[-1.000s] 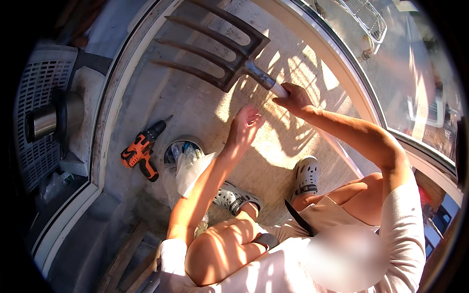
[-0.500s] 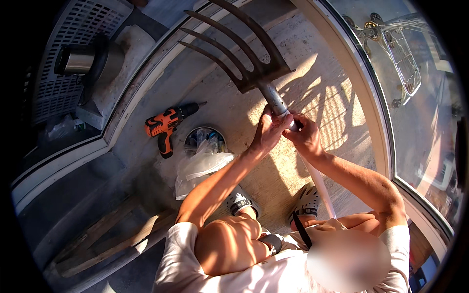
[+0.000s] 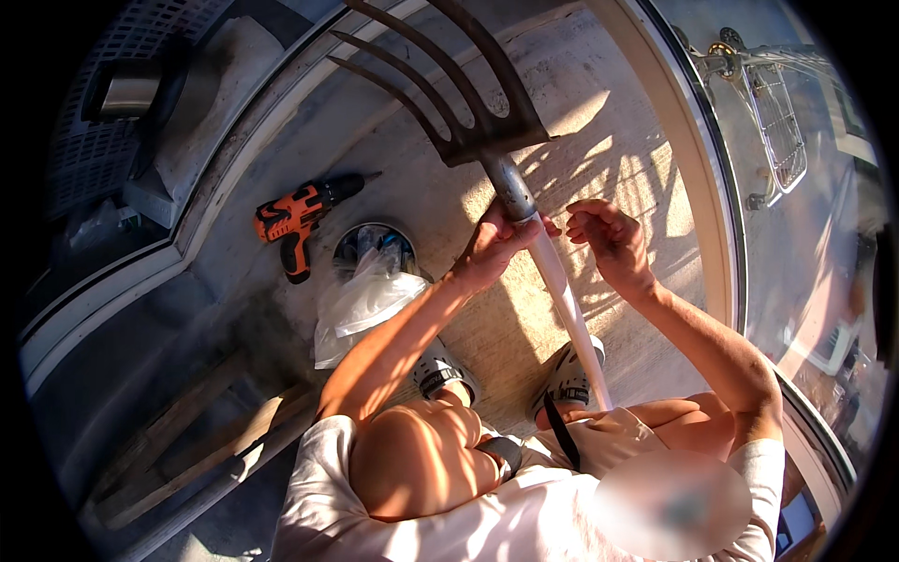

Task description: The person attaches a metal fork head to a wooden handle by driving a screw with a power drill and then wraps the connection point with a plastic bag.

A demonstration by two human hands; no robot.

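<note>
Nearest the camera: bent knees, pale shorts, two grey-and-white shoes planted on the sunlit concrete floor.

Rising from between the legs: a garden fork, long axis running from the lap up and away toward the top of the view, pale wooden handle low, grey metal socket above it, four dark tines fanned out at the far end, lifted clear of the floor.

Left hand wrapped shut around the handle right where wood meets the metal socket, fingers curled over it. Right hand just beside the same joint on the other side, fingers loosely curled with tips bent toward the shaft, apparently not gripping; contact not clear. Left hand therefore the holding one, right hand the nearer free one, the socket lying just left of its fingertips.

Further out, left of the left forearm: a crumpled clear plastic bag over a round tin; beyond that an orange-and-black cordless drill lying on its side. Wooden planks in shadow at lower left. A raised grey ledge and a wire cart beyond the glass at the far edges.

Against half a second ago: right hand off the shaft, where both then clasped it close together; fork head larger and higher in view; drill unmoved on the floor.
</note>
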